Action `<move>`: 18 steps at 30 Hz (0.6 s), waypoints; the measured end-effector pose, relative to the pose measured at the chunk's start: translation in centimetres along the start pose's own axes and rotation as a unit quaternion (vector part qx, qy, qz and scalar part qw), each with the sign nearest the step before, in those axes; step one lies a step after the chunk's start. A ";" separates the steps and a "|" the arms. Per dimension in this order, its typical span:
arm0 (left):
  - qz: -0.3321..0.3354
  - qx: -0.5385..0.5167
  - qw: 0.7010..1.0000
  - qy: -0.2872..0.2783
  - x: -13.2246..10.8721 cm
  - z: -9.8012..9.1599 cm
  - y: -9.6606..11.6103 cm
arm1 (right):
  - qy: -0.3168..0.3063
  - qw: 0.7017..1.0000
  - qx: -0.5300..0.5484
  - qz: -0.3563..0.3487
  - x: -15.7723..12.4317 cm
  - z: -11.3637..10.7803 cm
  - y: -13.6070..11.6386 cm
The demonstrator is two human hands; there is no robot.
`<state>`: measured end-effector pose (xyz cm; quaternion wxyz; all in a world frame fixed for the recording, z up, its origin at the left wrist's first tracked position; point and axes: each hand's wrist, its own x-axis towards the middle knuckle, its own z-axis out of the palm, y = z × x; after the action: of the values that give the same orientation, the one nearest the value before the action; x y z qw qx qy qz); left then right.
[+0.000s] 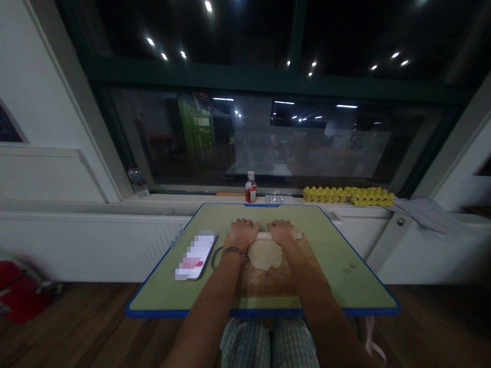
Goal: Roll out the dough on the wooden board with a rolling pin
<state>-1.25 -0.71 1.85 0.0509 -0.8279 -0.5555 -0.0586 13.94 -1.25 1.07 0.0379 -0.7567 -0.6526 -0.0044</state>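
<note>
Green blue-edged table (345, 266) below window (268, 138); left hand (242, 234), right hand (283, 231) clamped on rolling pin (261, 235) over dough (264, 254).

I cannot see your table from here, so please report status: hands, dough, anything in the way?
Left hand, right hand on rolling pin. Flat round dough by pin, on wooden board. Phone beside board, on left.

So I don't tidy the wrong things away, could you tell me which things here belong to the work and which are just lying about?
In use: left hand, right hand, rolling pin, flattened dough, wooden board.
Lying about: phone, red-labelled bottle, yellow egg trays, papers.
</note>
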 end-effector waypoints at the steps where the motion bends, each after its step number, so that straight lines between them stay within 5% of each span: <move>1: -0.002 0.001 1.000 0.013 -0.3 0.1 0.1 | 0.003 1.000 -0.010 -0.010 -0.2 0.1 0.0; 11: -0.023 -0.009 0.996 0.082 -2.6 0.6 1.0 | 0.062 0.996 -0.047 -0.040 -2.8 1.4 0.1; 18: -0.014 -0.007 0.996 0.093 -4.1 0.8 1.1 | 0.074 0.995 -0.058 -0.045 -5.6 0.4 0.1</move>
<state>-1.72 -4.79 0.43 0.0955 -0.8115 -0.5593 -0.1399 13.14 -6.81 0.35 0.0421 -0.7249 -0.6803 -0.1000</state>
